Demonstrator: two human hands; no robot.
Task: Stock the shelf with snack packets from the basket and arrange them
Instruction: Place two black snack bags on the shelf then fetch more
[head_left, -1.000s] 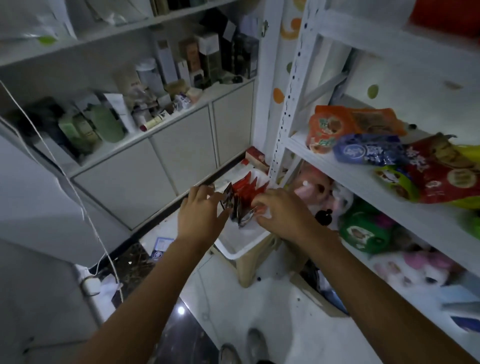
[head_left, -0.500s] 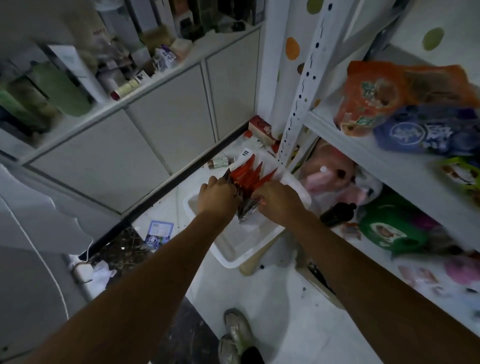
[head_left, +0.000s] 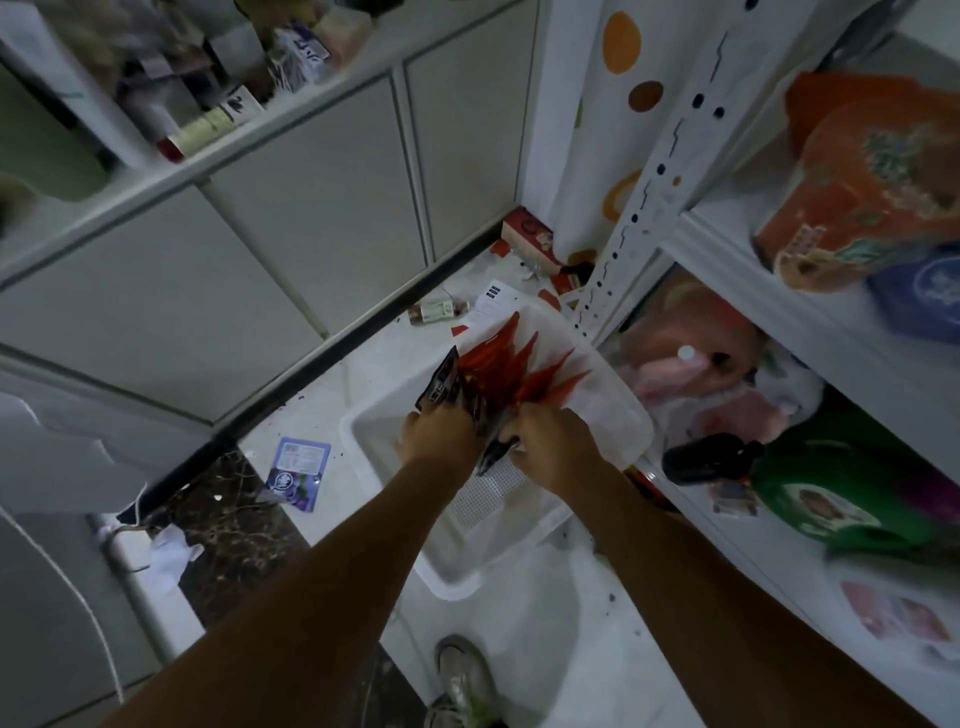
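A fanned stack of red and black snack packets (head_left: 498, 374) is held upright over the white plastic basket (head_left: 457, 561) on the floor. My left hand (head_left: 439, 434) grips the stack's left side and my right hand (head_left: 553, 447) grips its right side, both closed on the lower ends. The white shelf (head_left: 769, 291) stands to the right, with an orange packet (head_left: 872, 182) and a blue packet (head_left: 919, 296) on its upper board.
A lower shelf board holds a green packet (head_left: 841, 499), pink packets (head_left: 696, 364) and a dark bottle (head_left: 711, 457). White cabinets (head_left: 260, 249) run along the left. A purple packet (head_left: 296, 473), a small bottle (head_left: 434, 312) and a red box (head_left: 530, 239) lie on the floor. My shoe (head_left: 462, 680) is below.
The view has tilted further down toward the basket. Both hands have stayed closed on the packet stack and lowered it over the basket.
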